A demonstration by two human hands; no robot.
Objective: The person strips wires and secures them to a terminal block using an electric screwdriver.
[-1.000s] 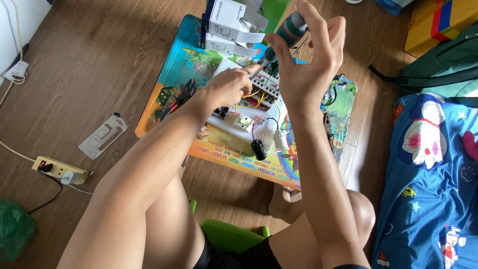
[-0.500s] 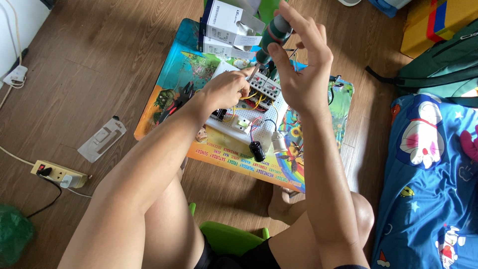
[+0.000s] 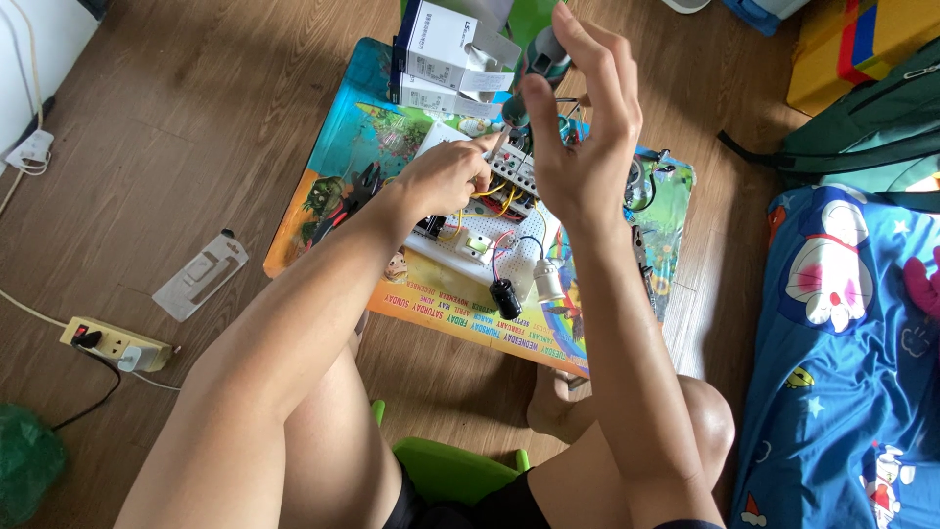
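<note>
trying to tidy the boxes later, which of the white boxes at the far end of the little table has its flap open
The upper white box, stacked on the flatter closed box: its end flap hangs open toward the right hand, while the lower one shows no loose flap.

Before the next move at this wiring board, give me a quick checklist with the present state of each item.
1. Left hand on the wiring board, forefinger pointing at the terminals: ok.
2. Right hand raised above the board, fingers spread, grey-green tool handle behind them: grip cannot tell.
3. Tool tip on a terminal: cannot tell, hidden.
4. Pliers on the low table beside the left hand: ok.
5. Power strip on the floor, one plug in: link to board cannot tell.
</note>
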